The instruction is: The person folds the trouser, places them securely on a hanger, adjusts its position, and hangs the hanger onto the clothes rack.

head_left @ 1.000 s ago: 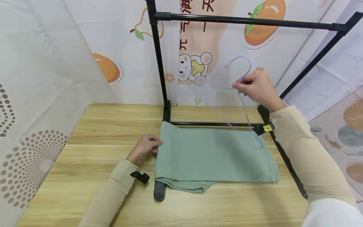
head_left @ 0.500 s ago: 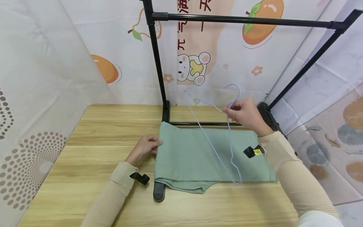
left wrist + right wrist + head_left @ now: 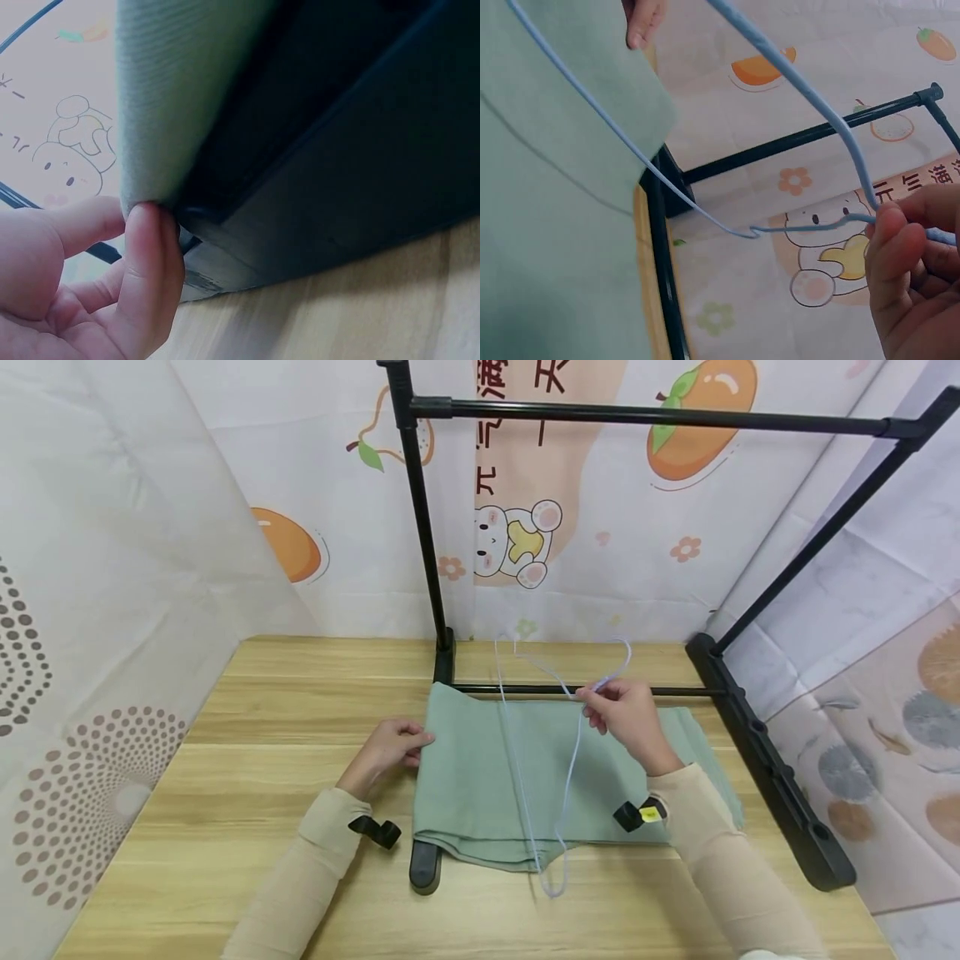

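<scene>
Folded green trousers [image 3: 480, 777] lie across the base of a black rack, their left edge over its left foot. My left hand [image 3: 390, 747] pinches that left edge between thumb and fingers; the left wrist view shows the thumb and a finger [image 3: 150, 255] meeting at the fabric [image 3: 169, 112]. In my right hand [image 3: 622, 714] is a thin pale-blue wire hanger [image 3: 573, 760], pinched just below its hook. The hanger stands over the cloth, its lower end reaching past the front edge. In the right wrist view the hanger's wire [image 3: 607, 120] crosses in front of the green fabric.
The black rack [image 3: 645, 415] rises behind the cloth, with an upper rail and a low crossbar [image 3: 487, 688]. Its right foot [image 3: 780, 777] lies along the table's right side. Printed curtains [image 3: 337, 568] enclose the wooden table [image 3: 285, 718] at the back and sides.
My right hand has brought the hanger down and to the left, from above the cloth's right end to over its middle. The left hand keeps its pinch on the left edge.
</scene>
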The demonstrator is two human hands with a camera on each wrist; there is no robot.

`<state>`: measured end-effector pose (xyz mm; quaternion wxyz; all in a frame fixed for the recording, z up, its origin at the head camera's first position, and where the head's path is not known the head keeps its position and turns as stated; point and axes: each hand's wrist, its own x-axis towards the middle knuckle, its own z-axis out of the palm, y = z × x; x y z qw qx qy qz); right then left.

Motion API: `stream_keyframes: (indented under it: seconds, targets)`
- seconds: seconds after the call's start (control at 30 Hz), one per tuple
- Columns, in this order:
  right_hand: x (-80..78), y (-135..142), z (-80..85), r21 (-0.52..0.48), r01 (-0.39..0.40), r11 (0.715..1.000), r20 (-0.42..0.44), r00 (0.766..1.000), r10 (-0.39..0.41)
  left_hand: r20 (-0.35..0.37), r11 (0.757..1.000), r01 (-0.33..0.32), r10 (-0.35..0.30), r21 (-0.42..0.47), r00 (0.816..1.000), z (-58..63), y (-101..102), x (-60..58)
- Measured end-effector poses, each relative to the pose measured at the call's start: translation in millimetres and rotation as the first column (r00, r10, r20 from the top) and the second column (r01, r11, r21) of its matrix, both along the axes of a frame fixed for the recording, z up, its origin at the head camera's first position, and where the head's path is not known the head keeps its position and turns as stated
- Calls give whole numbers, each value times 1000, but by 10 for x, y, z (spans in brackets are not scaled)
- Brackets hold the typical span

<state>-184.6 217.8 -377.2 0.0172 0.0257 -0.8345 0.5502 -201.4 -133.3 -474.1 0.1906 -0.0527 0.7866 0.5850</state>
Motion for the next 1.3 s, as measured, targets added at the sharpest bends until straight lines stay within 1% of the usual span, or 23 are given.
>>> stream_keyframes:
  seconds: [0.17, 0.3, 0.5, 0.63, 0.8, 0.9, 1.13, 1.23, 1.3]
  targets:
    - [67, -134, -193, -90, 59, 994, 2, 998, -59, 3, 1000, 1, -1, 4, 1000, 17, 5, 0]
    - [124, -264, -291, -135, 91, 987, 16, 996, -90, 0, 1000, 11, -11, 14, 1000, 22, 6, -3]
    - [163, -388, -370, -181, 128, 975, 31, 992, -124, -2, 1000, 14, -14, 21, 1000, 40, -1, -14]
    - [185, -438, -405, -204, 128, 971, 30, 992, -124, 1, 1000, 16, -16, 23, 1000, 58, -6, -13]
    - [221, -498, -475, -224, 125, 966, 31, 992, -122, 0, 999, 38, -38, -1, 999, 67, 3, 17]
    - [251, -526, -514, -200, 132, 971, 18, 991, -131, -2, 999, 48, -48, -12, 999, 71, 13, 35]
    - [287, -563, -606, -118, 164, 979, -11, 986, -167, 0, 998, 56, -56, 1, 998, 91, 36, 50]
    - [300, -585, -616, -96, 163, 982, -32, 985, -167, -8, 997, 71, -71, -5, 997, 106, 45, 65]
    - [304, -601, -616, -74, 161, 984, -46, 985, -164, -18, 995, 92, -92, -24, 996, 121, 52, 79]
